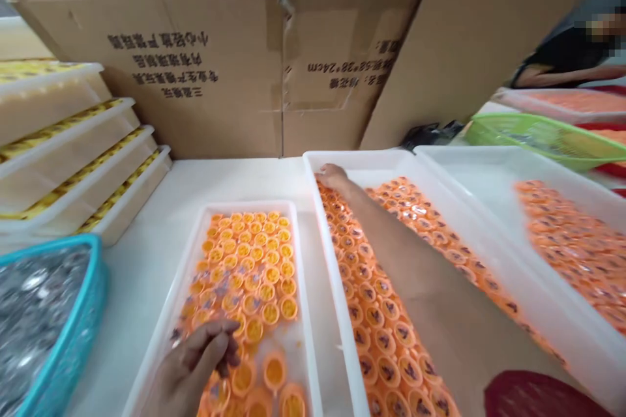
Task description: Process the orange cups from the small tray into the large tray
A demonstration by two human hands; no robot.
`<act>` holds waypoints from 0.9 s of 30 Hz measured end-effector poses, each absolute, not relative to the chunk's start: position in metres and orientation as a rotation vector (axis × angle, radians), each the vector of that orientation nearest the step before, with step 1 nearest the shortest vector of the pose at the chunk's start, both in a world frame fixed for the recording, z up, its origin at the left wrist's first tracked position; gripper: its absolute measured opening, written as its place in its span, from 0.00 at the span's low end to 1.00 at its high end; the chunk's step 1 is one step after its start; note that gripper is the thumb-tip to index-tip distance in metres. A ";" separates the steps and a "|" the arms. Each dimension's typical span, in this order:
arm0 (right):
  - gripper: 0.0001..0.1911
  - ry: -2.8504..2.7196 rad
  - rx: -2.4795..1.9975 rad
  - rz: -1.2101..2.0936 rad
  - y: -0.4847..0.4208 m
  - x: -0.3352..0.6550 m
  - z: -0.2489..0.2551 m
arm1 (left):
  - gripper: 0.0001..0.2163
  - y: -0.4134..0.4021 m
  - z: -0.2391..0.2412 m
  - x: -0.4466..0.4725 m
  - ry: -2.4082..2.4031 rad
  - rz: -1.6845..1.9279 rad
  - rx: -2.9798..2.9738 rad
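My left hand [203, 361] hovers over the near left part of a white tray [304, 313] of small orange cups with yellow insides [268, 293]. Its fingers are curled and the thumb lies against them; anything pinched there is hidden. Small greyish pieces lie over some cups around the tray's middle. My right hand [333, 176] reaches into the far left corner of a second white tray [337, 303], fingers closed down at the end of a row of orange cups with dark marks inside [384, 339]. Its fingertips are too small and blurred to show what they hold.
A blue basket [92, 300] of shiny pieces stands at left, before stacked trays [122, 192] with yellow contents. Cardboard boxes [235, 78] wall the back. At right are another tray [469, 163], a green basket [533, 137], a dark red object [533, 394] and a person [557, 55].
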State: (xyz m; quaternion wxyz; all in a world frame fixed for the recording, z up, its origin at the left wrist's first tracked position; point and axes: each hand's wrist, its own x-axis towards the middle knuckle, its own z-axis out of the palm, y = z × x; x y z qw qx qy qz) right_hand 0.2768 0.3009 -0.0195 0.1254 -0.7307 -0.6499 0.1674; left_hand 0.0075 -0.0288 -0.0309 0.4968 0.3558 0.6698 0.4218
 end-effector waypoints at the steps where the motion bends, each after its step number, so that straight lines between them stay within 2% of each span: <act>1: 0.16 -1.890 -2.100 0.492 0.295 0.274 -0.012 | 0.20 -0.029 -0.028 0.003 1.646 1.017 0.868; 5: 0.17 -1.925 -1.836 0.585 0.228 0.247 0.021 | 0.16 -0.036 -0.016 -0.017 1.716 0.950 1.038; 8: 0.06 -2.086 -1.194 1.141 0.127 0.221 0.038 | 0.11 -0.043 -0.014 -0.022 1.717 0.812 1.277; 10: 0.02 -2.254 -1.018 1.270 0.058 0.206 0.035 | 0.09 -0.048 -0.014 -0.021 1.675 0.721 1.456; 13: 0.04 -2.533 -1.102 0.949 -0.009 0.191 0.012 | 0.09 -0.054 -0.016 -0.020 1.672 0.639 1.687; 17: 0.08 -2.796 -1.286 0.569 -0.026 0.182 -0.015 | 0.09 -0.059 -0.021 -0.024 1.795 0.583 1.861; 22: 0.05 -2.851 -1.368 0.371 -0.024 0.172 -0.024 | 0.08 -0.064 -0.029 -0.028 1.877 0.477 1.926; 27: 0.06 -2.867 -1.356 0.326 -0.025 0.169 -0.030 | 0.07 -0.065 -0.027 -0.014 1.843 0.453 1.964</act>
